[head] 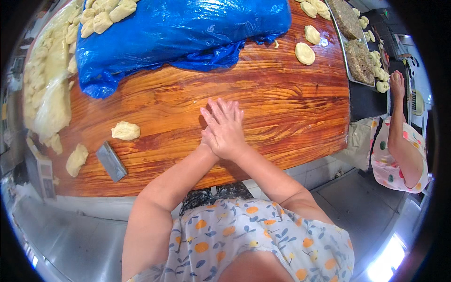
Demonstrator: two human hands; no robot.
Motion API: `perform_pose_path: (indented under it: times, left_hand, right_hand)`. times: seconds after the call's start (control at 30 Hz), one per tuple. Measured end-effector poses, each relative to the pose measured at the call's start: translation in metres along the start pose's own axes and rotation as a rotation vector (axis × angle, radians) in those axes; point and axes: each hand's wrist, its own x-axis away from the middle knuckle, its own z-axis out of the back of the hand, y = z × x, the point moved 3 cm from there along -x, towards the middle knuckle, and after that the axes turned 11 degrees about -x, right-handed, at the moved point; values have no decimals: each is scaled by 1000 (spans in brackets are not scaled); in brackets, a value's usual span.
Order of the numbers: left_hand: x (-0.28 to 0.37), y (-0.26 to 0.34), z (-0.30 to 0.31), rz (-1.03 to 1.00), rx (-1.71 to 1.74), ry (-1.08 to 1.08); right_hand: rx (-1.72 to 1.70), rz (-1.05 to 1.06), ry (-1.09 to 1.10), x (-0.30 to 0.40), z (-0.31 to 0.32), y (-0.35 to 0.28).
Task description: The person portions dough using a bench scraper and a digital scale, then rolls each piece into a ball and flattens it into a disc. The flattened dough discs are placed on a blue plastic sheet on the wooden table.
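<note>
My right hand [226, 132] lies flat over my left hand [207, 136] on the wooden tabletop [282, 95], fingers pointing away from me. The right hand hides most of the left and whatever may be under the palms. To the left, a small dough piece [125, 130] and a flattened, irregular dough piece [77, 160] lie on the wood, with a flat grey metal scraper [111, 161] between them. Two flattened dough rounds, one nearer [305, 53] and one farther [312, 35], lie at the upper right, apart from my hands.
Blue plastic sheeting [169, 35] covers a bulky form at the back, with dough lumps [102, 22] on its left corner. Clear plastic [56, 84] covers more dough at left. At right are a metal tray [352, 79] of minced filling and a co-worker's raised hand [397, 83].
</note>
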Motion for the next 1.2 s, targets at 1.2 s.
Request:
perform_pose_path:
  times: [1.2]
  left_hand:
    - [-266, -203, 146, 1039, 189, 494]
  right_hand:
    - [21, -469, 702, 109, 103, 191]
